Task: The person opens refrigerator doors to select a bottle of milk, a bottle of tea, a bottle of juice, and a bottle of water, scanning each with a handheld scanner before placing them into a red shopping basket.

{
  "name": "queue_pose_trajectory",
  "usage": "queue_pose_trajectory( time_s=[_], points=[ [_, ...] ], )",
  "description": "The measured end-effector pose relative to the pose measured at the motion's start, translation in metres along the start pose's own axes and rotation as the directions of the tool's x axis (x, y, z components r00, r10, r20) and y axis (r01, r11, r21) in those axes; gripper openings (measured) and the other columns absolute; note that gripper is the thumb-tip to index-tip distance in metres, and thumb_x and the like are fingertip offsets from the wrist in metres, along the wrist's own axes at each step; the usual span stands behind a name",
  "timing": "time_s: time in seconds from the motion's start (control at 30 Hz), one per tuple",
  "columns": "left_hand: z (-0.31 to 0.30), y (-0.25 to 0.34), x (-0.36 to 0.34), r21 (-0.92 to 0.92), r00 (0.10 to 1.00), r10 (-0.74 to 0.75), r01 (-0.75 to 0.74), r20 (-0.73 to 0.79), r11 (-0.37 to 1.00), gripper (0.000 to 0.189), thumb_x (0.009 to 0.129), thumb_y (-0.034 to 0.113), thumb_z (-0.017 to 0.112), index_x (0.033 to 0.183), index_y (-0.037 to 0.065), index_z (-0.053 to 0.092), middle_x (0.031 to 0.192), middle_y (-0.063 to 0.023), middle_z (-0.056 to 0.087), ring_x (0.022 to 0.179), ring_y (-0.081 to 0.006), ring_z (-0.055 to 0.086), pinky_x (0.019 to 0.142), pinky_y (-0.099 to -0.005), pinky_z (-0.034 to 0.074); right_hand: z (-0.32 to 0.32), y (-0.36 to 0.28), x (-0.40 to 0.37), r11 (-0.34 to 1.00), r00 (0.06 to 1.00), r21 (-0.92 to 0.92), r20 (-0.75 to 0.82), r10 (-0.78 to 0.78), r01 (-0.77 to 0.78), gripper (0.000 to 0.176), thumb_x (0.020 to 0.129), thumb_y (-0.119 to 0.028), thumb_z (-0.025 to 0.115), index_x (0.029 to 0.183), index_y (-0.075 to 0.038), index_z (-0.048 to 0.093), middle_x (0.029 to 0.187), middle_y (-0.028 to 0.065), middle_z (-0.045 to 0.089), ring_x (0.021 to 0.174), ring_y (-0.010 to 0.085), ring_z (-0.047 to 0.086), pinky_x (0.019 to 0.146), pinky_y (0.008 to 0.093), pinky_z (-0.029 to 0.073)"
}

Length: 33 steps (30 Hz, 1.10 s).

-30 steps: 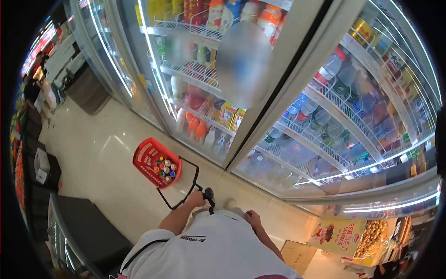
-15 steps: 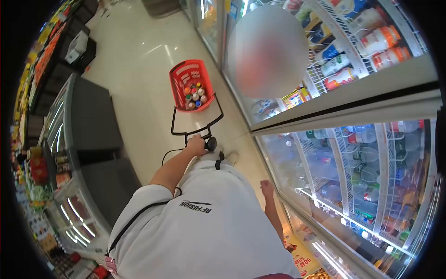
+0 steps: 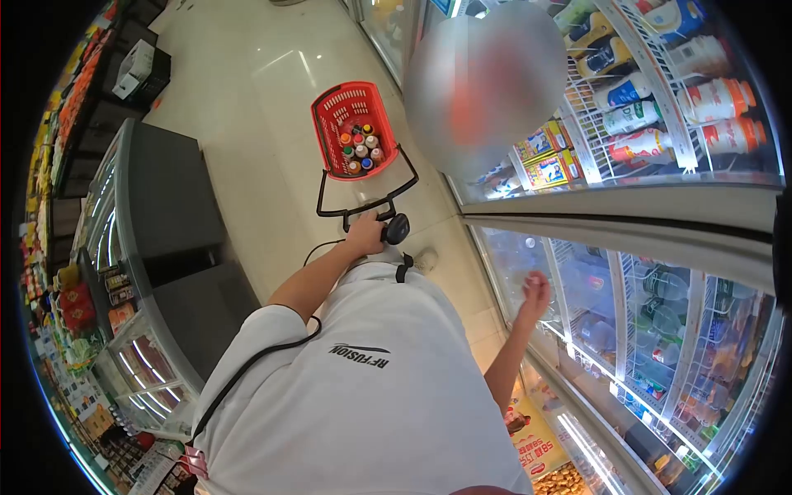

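My left hand [image 3: 365, 235] is wrapped round the black pull handle [image 3: 367, 205] of a red shopping basket [image 3: 324, 124]. Several small bottles with coloured caps [image 3: 360, 152] stand together at the near end of the basket. Close beside the same hand is a round black device [image 3: 397, 229], a cable trailing nearby. My right hand [image 3: 536, 294] is raised in front of a glass fridge door [image 3: 516, 272], its fingers loosely bent and nothing visible in them. Behind that glass are shelves of large drink bottles [image 3: 662, 318].
On the right, upper fridge shelves carry white bottles with orange caps [image 3: 718, 103] and small yellow boxes [image 3: 549, 172]. A grey display case [image 3: 177, 194] lines the left side. Tiled floor [image 3: 247, 107] runs between them. A blurred oval [image 3: 487, 91] covers part of the upper fridge.
My right hand has risen from low at my side and moved right, toward the fridge glass. My left hand stays on the handle; basket and handle appear slightly higher and further right in view.
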<state>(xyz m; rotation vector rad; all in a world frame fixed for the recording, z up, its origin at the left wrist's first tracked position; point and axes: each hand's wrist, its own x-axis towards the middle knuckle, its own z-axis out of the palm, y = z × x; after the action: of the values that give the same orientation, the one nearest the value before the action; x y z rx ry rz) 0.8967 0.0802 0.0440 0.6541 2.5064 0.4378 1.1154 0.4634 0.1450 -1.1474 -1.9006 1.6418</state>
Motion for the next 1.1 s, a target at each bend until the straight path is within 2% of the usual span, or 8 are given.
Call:
queue_pose_trajectory(
  time_s=[0.33,0.47,0.6,0.73,0.87,0.93,1.0,1.1],
  points=[
    [-0.078,-0.077,0.057,-0.031,0.868,0.496,-0.495,0.008,0.868,0.032,0.068,0.027,0.078,0.095,0.012,0.074,0.101,-0.0138,0.056,0.099,-0.0318,0.062,0.08,-0.0447,0.051,0.091,-0.171,0.031,0.901,0.787,-0.122,-0.447,-0.424,0.416,0.039,0.103,-0.036,0.055,0.121,-0.001,0.059,0.119,0.0094,0.062,0.107,0.019,0.06,0.093,0.0353,0.051],
    [-0.105,-0.104,0.076,-0.139,0.812,0.581,-0.582,-0.048,0.802,0.033,0.066,0.027,0.078,0.094,0.01,0.072,0.098,-0.0155,0.054,0.096,-0.0335,0.061,0.077,-0.0447,0.051,0.113,-0.187,0.044,0.942,0.731,-0.206,-0.595,-0.334,0.263,0.044,0.104,-0.036,0.053,0.124,0.002,0.057,0.118,0.0128,0.062,0.105,0.0221,0.062,0.091,0.0388,0.054],
    [-0.119,-0.111,0.081,-0.177,0.727,0.685,-0.68,-0.039,0.711,0.037,0.065,0.025,0.078,0.097,0.007,0.07,0.101,-0.0165,0.054,0.096,-0.034,0.061,0.078,-0.0449,0.051,0.091,-0.164,0.063,0.891,0.657,-0.324,-0.602,-0.454,0.318,0.053,0.101,-0.045,0.057,0.104,0.008,0.062,0.096,0.0182,0.068,0.082,0.0221,0.068,0.077,0.0343,0.059],
    [-0.125,-0.115,0.084,-0.187,0.66,0.75,-0.731,0.051,0.656,0.04,0.065,0.029,0.079,0.099,0.009,0.069,0.101,-0.0166,0.053,0.096,-0.0341,0.061,0.08,-0.0468,0.05,0.087,-0.158,0.068,0.798,0.622,-0.601,-0.609,-0.493,0.044,0.057,0.1,-0.051,0.056,0.085,0.004,0.06,0.077,0.0136,0.064,0.068,0.02,0.065,0.064,0.0353,0.059],
    [-0.114,-0.113,0.087,-0.201,0.724,0.682,-0.656,0.108,0.728,0.039,0.064,0.031,0.079,0.097,0.013,0.07,0.105,-0.0167,0.054,0.095,-0.0342,0.063,0.077,-0.0474,0.052,0.051,-0.116,0.089,0.667,0.543,-0.744,-0.544,-0.64,0.041,0.048,0.1,-0.047,0.058,0.089,0.0,0.06,0.079,0.0085,0.062,0.071,0.0163,0.059,0.06,0.032,0.054],
    [-0.112,-0.112,0.09,-0.192,0.696,0.709,-0.685,0.11,0.703,0.036,0.065,0.027,0.076,0.097,0.011,0.069,0.104,-0.0174,0.053,0.094,-0.036,0.063,0.077,-0.0482,0.052,0.058,-0.122,0.086,0.794,0.634,-0.606,-0.6,-0.489,0.039,0.049,0.099,-0.046,0.059,0.111,0.002,0.063,0.099,0.0115,0.066,0.081,0.0189,0.065,0.067,0.0326,0.056],
    [-0.116,-0.109,0.087,-0.184,0.669,0.735,-0.713,0.111,0.677,0.035,0.065,0.025,0.075,0.097,0.01,0.069,0.103,-0.0178,0.053,0.093,-0.0368,0.063,0.076,-0.0482,0.052,0.095,-0.158,0.071,0.917,0.62,-0.388,-0.698,-0.358,0.093,0.052,0.1,-0.046,0.055,0.097,0.004,0.064,0.082,0.0172,0.064,0.069,0.0273,0.058,0.066,0.0403,0.048],
    [-0.114,-0.108,0.077,-0.176,0.668,0.736,-0.716,0.112,0.676,0.034,0.066,0.022,0.073,0.097,0.008,0.068,0.102,-0.0192,0.053,0.088,-0.0385,0.063,0.076,-0.049,0.053,0.089,-0.152,0.057,0.841,0.556,-0.541,-0.7,-0.448,-0.003,0.052,0.1,-0.047,0.055,0.099,0.004,0.063,0.076,0.0139,0.061,0.066,0.0209,0.057,0.061,0.0374,0.046]
  ],
)
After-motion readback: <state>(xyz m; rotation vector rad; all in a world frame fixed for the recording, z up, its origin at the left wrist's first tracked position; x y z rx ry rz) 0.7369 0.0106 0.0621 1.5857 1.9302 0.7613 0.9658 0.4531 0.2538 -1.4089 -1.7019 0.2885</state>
